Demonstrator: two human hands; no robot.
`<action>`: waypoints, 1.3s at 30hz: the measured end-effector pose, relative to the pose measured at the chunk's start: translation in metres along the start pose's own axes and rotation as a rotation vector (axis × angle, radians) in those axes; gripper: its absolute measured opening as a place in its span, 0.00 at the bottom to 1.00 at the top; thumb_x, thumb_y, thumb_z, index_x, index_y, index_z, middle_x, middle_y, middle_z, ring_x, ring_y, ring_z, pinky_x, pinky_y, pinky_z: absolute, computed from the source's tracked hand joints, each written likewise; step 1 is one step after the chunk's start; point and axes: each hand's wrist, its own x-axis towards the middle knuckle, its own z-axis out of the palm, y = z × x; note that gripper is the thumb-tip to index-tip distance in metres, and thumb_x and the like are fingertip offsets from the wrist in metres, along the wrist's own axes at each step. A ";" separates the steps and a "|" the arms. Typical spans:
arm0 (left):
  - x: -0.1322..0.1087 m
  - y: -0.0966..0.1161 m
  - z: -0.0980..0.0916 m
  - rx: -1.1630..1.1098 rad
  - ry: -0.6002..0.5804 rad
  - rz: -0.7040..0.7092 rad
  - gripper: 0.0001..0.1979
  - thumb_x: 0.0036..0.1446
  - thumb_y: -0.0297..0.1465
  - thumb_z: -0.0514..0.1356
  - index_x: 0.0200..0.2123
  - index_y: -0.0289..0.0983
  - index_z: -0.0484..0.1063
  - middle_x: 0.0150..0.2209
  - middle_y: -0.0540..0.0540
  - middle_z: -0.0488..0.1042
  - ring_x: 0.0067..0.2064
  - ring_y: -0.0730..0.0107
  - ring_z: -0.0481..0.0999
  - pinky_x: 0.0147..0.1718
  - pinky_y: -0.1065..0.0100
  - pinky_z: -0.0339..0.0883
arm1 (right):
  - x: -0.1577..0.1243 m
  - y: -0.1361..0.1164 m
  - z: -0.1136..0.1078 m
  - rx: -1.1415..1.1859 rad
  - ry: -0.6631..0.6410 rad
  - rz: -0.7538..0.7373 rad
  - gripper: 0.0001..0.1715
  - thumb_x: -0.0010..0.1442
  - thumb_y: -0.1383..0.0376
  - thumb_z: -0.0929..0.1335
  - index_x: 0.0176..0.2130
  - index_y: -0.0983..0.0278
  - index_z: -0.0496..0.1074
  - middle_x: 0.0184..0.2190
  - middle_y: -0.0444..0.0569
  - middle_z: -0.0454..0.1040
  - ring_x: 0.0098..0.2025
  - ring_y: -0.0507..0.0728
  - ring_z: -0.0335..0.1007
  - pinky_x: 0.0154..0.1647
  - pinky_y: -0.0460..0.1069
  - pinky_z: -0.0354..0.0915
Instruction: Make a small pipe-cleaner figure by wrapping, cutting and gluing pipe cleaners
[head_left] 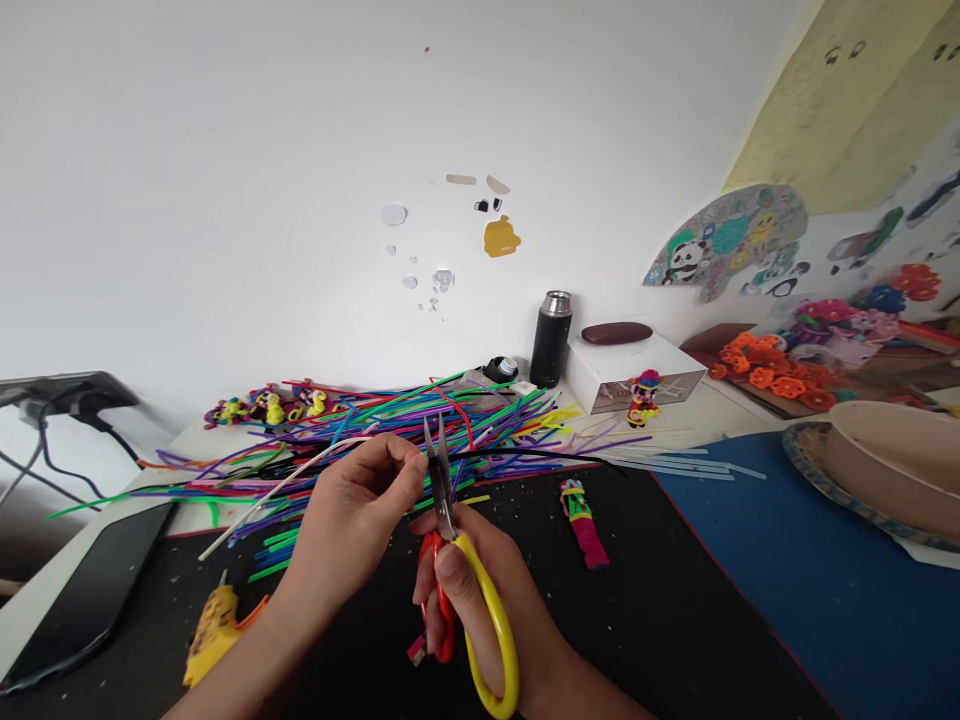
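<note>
My left hand (367,510) pinches the near end of a black pipe cleaner (540,454), which stretches out to the right in a slight droop. Wrapped in my right hand (495,590) are scissors with a yellow and a red handle (496,640). Their blades point up and stand slightly apart, with the black pipe cleaner crossing them close to my left fingertips. Behind both hands lies a large pile of coloured pipe cleaners (390,405). To the right on the black mat rests a small magenta, yellow and green pipe-cleaner piece (583,525).
A yellow glue gun (214,635) and a black phone (90,590) lie at left. Along the wall stand a black thermos (551,340), a white box (637,370) and small pipe-cleaner figures (266,405). A round basin (900,470) sits at right on the blue mat (742,540).
</note>
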 end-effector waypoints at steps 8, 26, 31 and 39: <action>-0.001 -0.001 -0.002 0.009 0.019 0.013 0.18 0.60 0.46 0.70 0.31 0.37 0.74 0.30 0.50 0.72 0.30 0.70 0.70 0.28 0.71 0.73 | 0.000 -0.004 -0.001 -0.016 -0.032 -0.037 0.50 0.58 0.26 0.68 0.55 0.65 0.70 0.30 0.43 0.72 0.17 0.46 0.61 0.18 0.43 0.60; 0.000 0.000 -0.002 0.041 0.033 -0.015 0.18 0.59 0.47 0.70 0.31 0.38 0.75 0.29 0.50 0.73 0.29 0.69 0.72 0.27 0.69 0.78 | -0.002 0.000 -0.002 -0.020 -0.068 -0.059 0.57 0.56 0.24 0.66 0.61 0.65 0.71 0.32 0.47 0.74 0.19 0.47 0.63 0.19 0.43 0.62; -0.001 0.003 -0.001 0.041 0.043 -0.017 0.18 0.58 0.47 0.70 0.31 0.38 0.75 0.29 0.50 0.73 0.29 0.68 0.73 0.27 0.68 0.79 | -0.002 -0.001 -0.002 -0.011 -0.089 -0.044 0.58 0.54 0.23 0.66 0.62 0.64 0.72 0.34 0.47 0.74 0.20 0.47 0.63 0.21 0.44 0.60; -0.001 0.000 -0.002 0.051 0.048 0.012 0.17 0.59 0.45 0.69 0.31 0.38 0.74 0.29 0.51 0.72 0.30 0.69 0.71 0.28 0.69 0.76 | -0.001 -0.002 -0.002 -0.057 -0.016 -0.071 0.53 0.57 0.25 0.68 0.58 0.65 0.73 0.31 0.45 0.73 0.19 0.48 0.62 0.20 0.44 0.62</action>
